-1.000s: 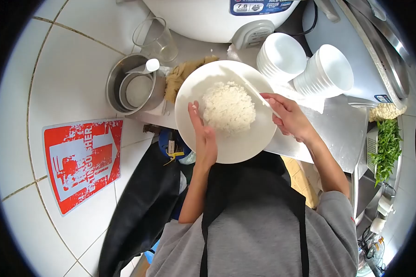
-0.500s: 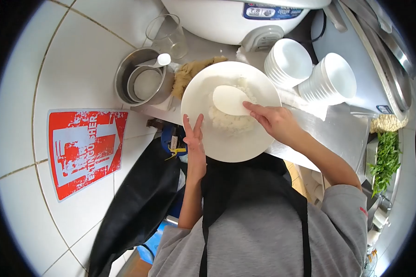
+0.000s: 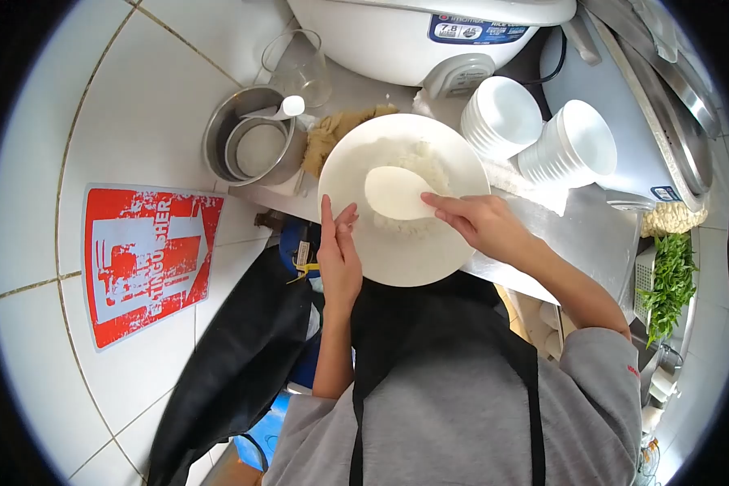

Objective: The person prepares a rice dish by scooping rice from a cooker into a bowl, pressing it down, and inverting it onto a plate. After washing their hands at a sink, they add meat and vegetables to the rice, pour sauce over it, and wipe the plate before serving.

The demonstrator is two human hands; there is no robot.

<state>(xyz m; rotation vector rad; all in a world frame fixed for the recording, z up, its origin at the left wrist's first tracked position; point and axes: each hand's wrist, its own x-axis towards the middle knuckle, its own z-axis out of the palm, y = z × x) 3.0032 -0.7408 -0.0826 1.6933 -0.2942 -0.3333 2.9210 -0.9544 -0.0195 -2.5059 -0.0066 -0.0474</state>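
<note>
My right hand (image 3: 476,223) grips a white rice paddle (image 3: 397,193) by its handle end, thumb and forefinger along it. The broad blade lies over white cooked rice (image 3: 428,166) in a large, round white plate (image 3: 417,263), hiding part of the rice. My left hand (image 3: 338,249) rests at the plate's left rim, its fingers stretched and somewhat apart. The plate stands at the counter's front edge, close against my black apron.
Behind the plate are a white rice cooker (image 3: 381,44), stacked white bowls (image 3: 502,117) and a tan cloth (image 3: 326,142). Metal pots (image 3: 219,146) and a clear glass pitcher (image 3: 304,81) stand at left. Green leaves (image 3: 671,283) fill a basket far right, beyond the metal counter (image 3: 587,235).
The paddle has shifted slightly left and down across the rice, covering more of its middle. My left hand has turned a little, and its spread fingers have come closer together at the rim.
</note>
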